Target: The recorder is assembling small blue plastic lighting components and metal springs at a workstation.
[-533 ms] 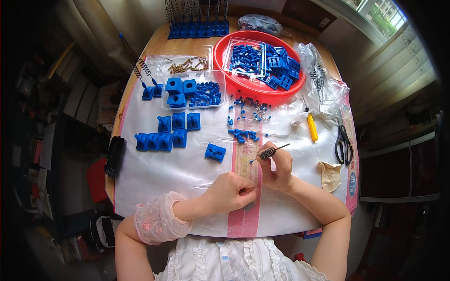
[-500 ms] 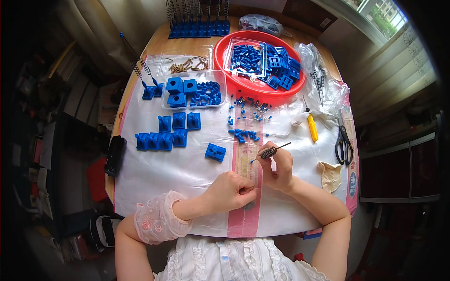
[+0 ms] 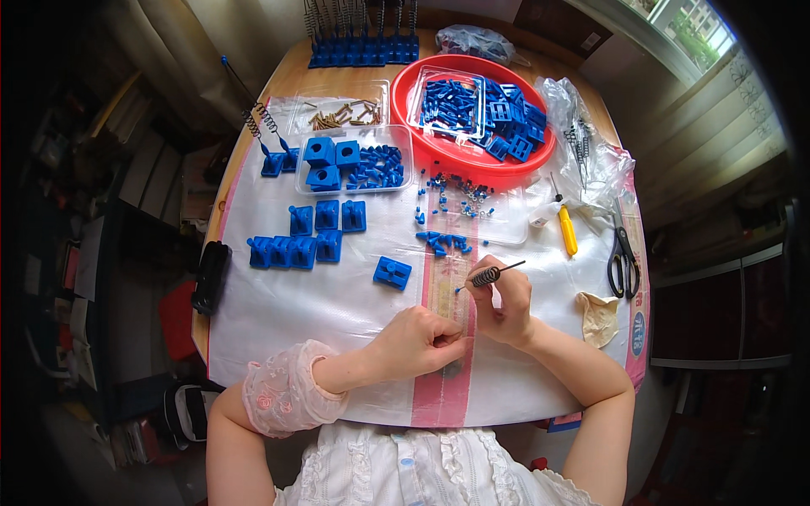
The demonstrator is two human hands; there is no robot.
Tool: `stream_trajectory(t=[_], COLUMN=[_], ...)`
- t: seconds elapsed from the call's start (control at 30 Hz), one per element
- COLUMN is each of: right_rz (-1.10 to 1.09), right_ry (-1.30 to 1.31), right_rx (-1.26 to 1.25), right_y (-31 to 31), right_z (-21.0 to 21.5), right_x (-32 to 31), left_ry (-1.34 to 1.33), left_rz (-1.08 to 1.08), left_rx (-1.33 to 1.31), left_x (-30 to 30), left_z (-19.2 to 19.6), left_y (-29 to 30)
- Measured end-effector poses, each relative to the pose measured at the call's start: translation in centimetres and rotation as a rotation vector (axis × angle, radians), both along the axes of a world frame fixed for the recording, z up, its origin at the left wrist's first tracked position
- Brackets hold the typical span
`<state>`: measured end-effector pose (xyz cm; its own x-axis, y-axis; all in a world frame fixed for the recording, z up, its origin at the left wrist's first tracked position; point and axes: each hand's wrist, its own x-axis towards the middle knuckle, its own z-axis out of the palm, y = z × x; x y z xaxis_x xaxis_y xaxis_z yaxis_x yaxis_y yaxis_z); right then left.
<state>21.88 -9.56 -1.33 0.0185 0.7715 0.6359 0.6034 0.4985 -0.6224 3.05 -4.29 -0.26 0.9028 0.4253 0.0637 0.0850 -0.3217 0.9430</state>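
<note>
My right hand (image 3: 504, 308) pinches a dark coil spring (image 3: 486, 277), whose straight wire end points to the right. A tiny blue tip (image 3: 458, 290) shows at the spring's other end. Close beside it, my left hand (image 3: 419, 340) is closed with its fingers curled in; whatever it may hold is hidden. A blue square base (image 3: 392, 271) with a raised middle lies above my left hand. Small blue cone-shaped parts (image 3: 443, 243) lie in a group above my right hand, with tiny blue caps and metal rings (image 3: 460, 196) scattered beyond them.
Several blue bases (image 3: 293, 252) stand at the left. Farther back are a clear box (image 3: 361, 187) of blue parts, brass screws (image 3: 344, 115) and a red basin (image 3: 540, 160). A yellow-handled screwdriver (image 3: 567, 232), black scissors (image 3: 623, 268) and a beige cloth piece (image 3: 597, 320) lie right.
The whole view has shifted slightly. Both hands keep nearly the same pose, and the spring stays in my right hand.
</note>
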Motion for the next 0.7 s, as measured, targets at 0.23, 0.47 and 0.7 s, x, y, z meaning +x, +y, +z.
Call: stream_trajectory(t=[0.23,0.47,0.7], right_rz=[-0.003,-0.005,-0.007], right_ry=[-0.002,0.020,0.010], right_rx=[0.006,0.000,0.007], right_y=[0.07,0.07,0.04], right_z=[-0.17,-0.13,-0.22], right_x=[-0.02,-0.15,-0.02], left_ry=[0.012,0.019,0.001], left_rz=[-0.014,-0.017,-0.012], left_rx=[0.006,0.002,-0.005], left_x=[-0.03,-0.01,0.06], left_z=[-0.01,-0.04,0.07], left_y=[0.12,0.14,0.08])
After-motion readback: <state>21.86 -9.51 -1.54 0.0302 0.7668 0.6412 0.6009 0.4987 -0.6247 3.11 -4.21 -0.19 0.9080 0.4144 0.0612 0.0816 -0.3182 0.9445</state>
